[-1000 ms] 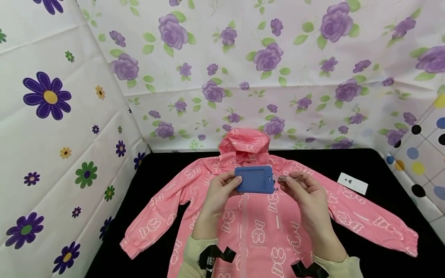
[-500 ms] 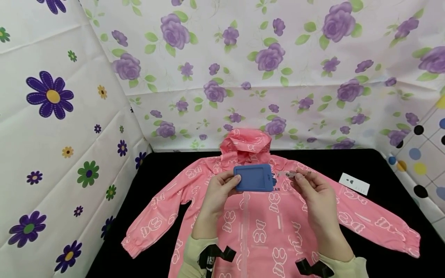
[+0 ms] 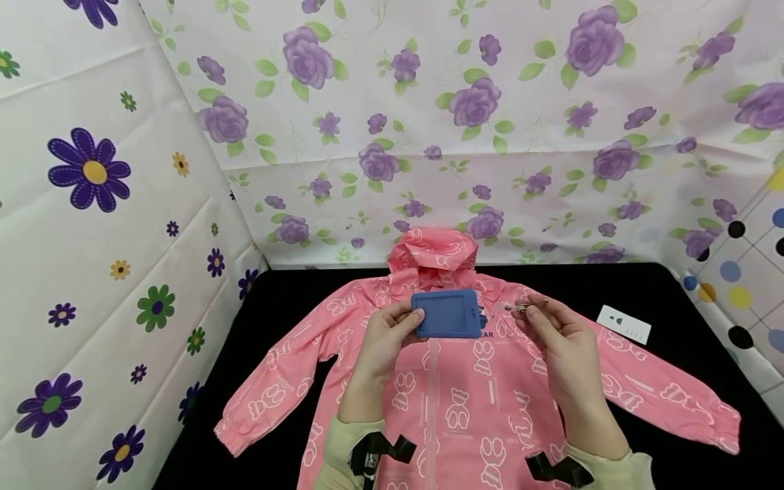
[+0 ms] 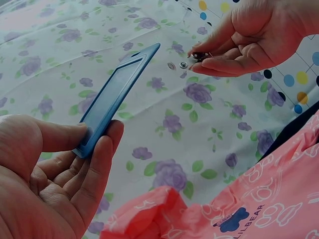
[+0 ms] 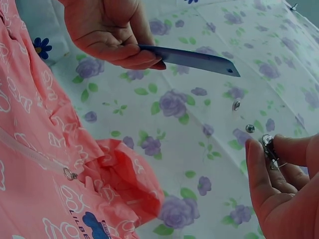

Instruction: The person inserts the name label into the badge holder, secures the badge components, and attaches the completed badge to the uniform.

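Up over the jacket, my left hand (image 3: 386,337) pinches a blue badge holder (image 3: 444,314) by its left end, thumb in front. Its slotted end points to the right. Across from it, my right hand (image 3: 560,340) pinches a small metal badge clip (image 5: 270,149) between thumb and fingers. Two silver snap studs (image 5: 250,128) stick out ahead of the clip, seemingly on a clear strap. A gap separates the studs from the holder's slot. Below both hands lies a pink hooded jacket (image 3: 456,381) with white bear outlines, spread front up.
A white card (image 3: 621,324) with small dark marks lies by the jacket's right sleeve, on the black tabletop (image 3: 288,299). Flowered sheets (image 3: 422,197) stand behind and to the left; a dotted sheet (image 3: 750,272) borders the right.
My right hand has drawn back to the right with the badge clip, widening the gap to the badge holder. The left hand and holder have hardly moved.
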`<action>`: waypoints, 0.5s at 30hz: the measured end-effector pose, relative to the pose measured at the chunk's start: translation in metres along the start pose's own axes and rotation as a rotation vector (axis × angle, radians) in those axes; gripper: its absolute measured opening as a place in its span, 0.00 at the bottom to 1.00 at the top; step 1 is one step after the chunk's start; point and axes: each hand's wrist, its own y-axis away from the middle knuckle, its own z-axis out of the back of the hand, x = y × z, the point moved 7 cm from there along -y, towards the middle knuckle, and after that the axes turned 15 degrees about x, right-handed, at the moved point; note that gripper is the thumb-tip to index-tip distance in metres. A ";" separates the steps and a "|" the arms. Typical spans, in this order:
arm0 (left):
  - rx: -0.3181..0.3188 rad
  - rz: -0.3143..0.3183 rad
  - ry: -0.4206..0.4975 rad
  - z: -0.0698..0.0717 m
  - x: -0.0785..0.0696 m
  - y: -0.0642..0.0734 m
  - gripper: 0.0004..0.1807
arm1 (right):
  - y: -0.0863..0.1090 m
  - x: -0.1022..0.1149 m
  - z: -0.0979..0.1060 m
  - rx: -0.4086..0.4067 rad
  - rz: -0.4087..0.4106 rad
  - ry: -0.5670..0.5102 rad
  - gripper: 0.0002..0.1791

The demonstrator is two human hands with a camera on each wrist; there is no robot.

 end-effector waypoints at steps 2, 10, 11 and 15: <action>-0.002 0.001 -0.002 0.000 0.000 0.000 0.17 | 0.000 0.000 0.001 0.009 -0.006 -0.005 0.16; -0.006 -0.005 -0.004 0.000 -0.001 0.000 0.17 | 0.001 0.001 0.005 0.028 0.001 0.027 0.11; -0.006 -0.006 -0.005 0.000 -0.001 0.000 0.16 | 0.000 0.001 0.005 0.043 -0.003 0.038 0.11; -0.010 -0.007 -0.012 0.001 0.000 0.000 0.16 | -0.002 -0.003 0.010 0.108 -0.062 0.181 0.13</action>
